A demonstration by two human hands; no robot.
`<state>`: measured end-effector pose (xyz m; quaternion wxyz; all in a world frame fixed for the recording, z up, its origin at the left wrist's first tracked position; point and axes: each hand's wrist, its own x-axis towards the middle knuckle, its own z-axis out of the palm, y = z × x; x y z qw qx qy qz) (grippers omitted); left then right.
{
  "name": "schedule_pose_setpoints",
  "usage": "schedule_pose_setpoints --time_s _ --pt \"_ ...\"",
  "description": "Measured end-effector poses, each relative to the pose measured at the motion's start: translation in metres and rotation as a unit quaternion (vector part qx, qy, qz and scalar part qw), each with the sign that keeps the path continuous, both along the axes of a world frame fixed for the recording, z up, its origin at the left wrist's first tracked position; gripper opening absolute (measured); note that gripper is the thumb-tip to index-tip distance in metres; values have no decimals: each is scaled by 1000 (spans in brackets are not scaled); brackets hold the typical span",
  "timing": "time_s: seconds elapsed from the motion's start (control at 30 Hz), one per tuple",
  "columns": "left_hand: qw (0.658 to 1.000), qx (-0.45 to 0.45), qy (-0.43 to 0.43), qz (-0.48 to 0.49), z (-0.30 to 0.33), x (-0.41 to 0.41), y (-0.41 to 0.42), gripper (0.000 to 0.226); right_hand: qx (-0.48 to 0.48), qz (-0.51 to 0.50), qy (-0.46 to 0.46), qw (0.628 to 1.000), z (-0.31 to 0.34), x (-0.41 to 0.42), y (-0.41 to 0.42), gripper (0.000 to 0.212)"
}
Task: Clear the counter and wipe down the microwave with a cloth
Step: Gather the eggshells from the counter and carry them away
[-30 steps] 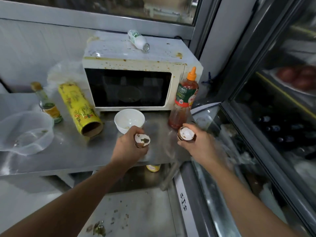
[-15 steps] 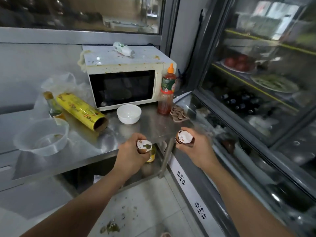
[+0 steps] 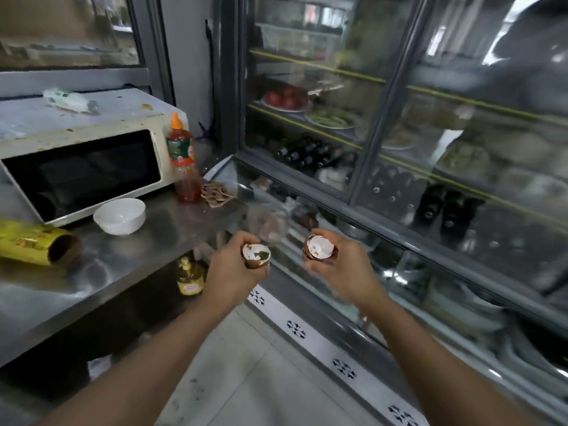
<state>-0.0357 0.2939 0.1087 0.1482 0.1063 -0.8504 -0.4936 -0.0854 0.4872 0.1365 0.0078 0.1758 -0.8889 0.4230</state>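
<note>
Both hands swung right, off the counter, toward the glass cabinet.
Left hand gripped one eggshell, right hand gripped another eggshell; microwave sat behind.

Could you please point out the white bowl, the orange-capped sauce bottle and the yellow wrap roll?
White round bowl (image 3: 120,215): head view, inner wall.
Orange-capped red sauce bottle (image 3: 181,152): head view, green label.
Yellow cardboard wrap roll (image 3: 27,241): head view, printed side.

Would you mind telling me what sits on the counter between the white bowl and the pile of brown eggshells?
In the head view, the red sauce bottle stands between the white bowl and the eggshell pile, beside the shells.
</note>
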Motion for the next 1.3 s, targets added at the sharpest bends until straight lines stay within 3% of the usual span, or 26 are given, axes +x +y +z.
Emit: schedule_pose_setpoints --time_s 0.27,0.6,0.93,1.3 --pt "994 19 -10 -107 2 25 136 40 19 -105 6 994 6 74 145 57" --pt "963 11 -13 -269 9 120 348 41 -5 -262 0 965 5 231 343 57" --pt "886 -7 -3 -463 11 189 546 40 6 -447 5 894 -4 365 512 57" --pt "786 -4 30 -617 14 198 749 42 19 -608 14 794 2 435 649 53"
